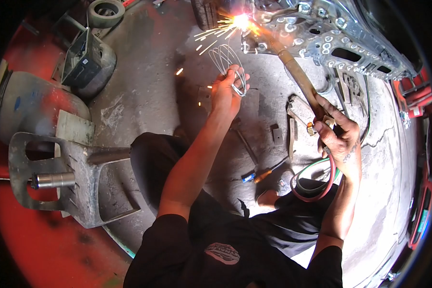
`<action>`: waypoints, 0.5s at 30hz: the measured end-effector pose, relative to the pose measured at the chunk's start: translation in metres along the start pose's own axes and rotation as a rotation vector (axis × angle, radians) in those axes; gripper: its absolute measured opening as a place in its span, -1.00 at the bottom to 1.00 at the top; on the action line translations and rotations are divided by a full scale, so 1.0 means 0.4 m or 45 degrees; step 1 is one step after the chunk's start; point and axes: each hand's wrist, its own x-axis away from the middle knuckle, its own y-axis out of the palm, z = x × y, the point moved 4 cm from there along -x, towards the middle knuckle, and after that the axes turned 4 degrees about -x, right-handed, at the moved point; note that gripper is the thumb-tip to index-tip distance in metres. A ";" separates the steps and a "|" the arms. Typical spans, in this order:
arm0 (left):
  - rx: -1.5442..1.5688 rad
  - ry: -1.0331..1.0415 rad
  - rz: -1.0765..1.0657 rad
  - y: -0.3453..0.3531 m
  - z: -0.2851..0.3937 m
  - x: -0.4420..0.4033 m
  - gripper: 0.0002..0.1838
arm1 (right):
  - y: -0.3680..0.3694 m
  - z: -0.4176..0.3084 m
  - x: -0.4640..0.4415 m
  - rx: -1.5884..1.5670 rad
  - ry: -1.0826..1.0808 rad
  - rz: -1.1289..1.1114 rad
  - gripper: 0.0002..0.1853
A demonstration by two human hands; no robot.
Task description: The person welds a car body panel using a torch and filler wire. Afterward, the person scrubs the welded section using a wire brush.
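Note:
My right hand [340,134] is wrapped round the handle end of a gas welding torch [300,74], whose long tube slants up and to the left. At its tip a bright glow with flying sparks [241,22] meets the edge of a perforated metal car panel [321,36]. A coil of thin wire [223,57] is pinched in the fingers of my left hand [229,89], just below the sparks. Red and green hoses [332,168] trail down from the torch past my leg. Glare hides the exact spot being heated.
Screwdrivers [269,172] and loose metal pieces [293,134] lie on the concrete floor between my legs. To the left are a plastic stool [84,187], a metal cylinder [38,103] and a dark bin [84,60]. A tire [105,13] lies farther back.

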 end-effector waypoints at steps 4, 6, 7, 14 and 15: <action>-0.043 0.002 -0.034 0.004 0.008 0.007 -0.66 | 0.002 -0.004 -0.001 0.013 0.014 -0.001 -0.44; -0.042 -0.004 -0.020 0.006 0.009 0.010 -0.66 | 0.001 -0.005 -0.001 0.009 0.013 0.009 -0.44; -0.044 -0.005 -0.023 0.006 0.010 0.010 -0.66 | 0.000 -0.005 -0.001 0.007 0.012 0.015 -0.44; -0.069 -0.021 -0.010 0.005 0.007 0.005 -0.68 | 0.002 -0.004 0.000 -0.004 0.019 -0.005 -0.44; -0.075 -0.021 -0.006 0.005 0.007 0.006 -0.68 | 0.002 -0.004 0.000 -0.006 0.010 -0.006 -0.44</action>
